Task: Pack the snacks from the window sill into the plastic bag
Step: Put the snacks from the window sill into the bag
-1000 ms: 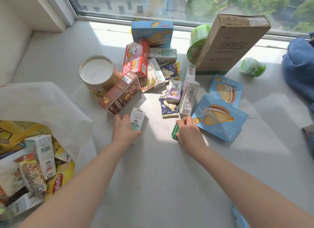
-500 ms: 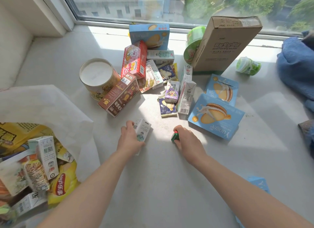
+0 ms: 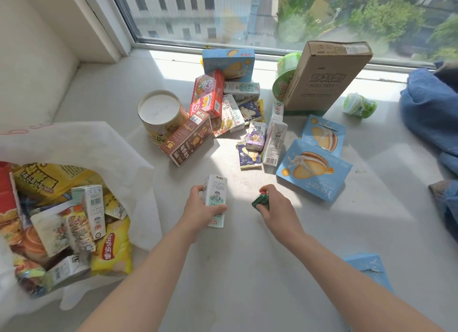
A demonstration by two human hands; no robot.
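Head view: left hand (image 3: pixel 202 209) is gripping a small white drink carton (image 3: pixel 215 200), fingers curled round it, and right hand (image 3: pixel 273 207) is curling round a small green-and-red packet (image 3: pixel 260 201), both just above the pale window sill (image 3: pixel 247 269). Near left, the white plastic bag (image 3: pixel 81 145) is lying open showing a yellow Lay's pack (image 3: pixel 111 252); far pile is showing blue "Yuogee" boxes (image 3: pixel 312 169) and a cardboard box (image 3: pixel 324 76) reading "Smart safety socket". Window is looking onto buildings and trees.

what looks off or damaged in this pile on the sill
The blue biscuit box beside the cardboard carton has its top flap torn open. The round tin leans against the brown biscuit box, and the green cup lies on its side. Nothing has spilled.
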